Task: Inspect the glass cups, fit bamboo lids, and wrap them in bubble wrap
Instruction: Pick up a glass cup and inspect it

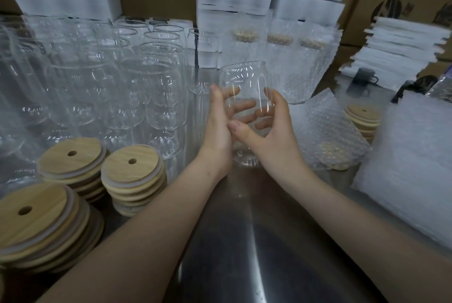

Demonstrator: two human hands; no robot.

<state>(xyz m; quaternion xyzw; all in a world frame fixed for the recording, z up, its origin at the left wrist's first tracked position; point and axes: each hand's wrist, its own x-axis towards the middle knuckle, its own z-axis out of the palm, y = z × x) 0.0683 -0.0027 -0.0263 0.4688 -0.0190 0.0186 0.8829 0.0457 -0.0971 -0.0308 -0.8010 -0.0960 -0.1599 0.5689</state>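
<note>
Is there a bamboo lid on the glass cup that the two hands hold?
No, the glass cup held by the left hand and right hand is bare glass at both ends.

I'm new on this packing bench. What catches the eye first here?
At centre, the left hand and right hand hold a lidless cup. Left of it crowd empty glasses, with three lid stacks in front. Behind it, to the right, stand wrapped cups.
</note>
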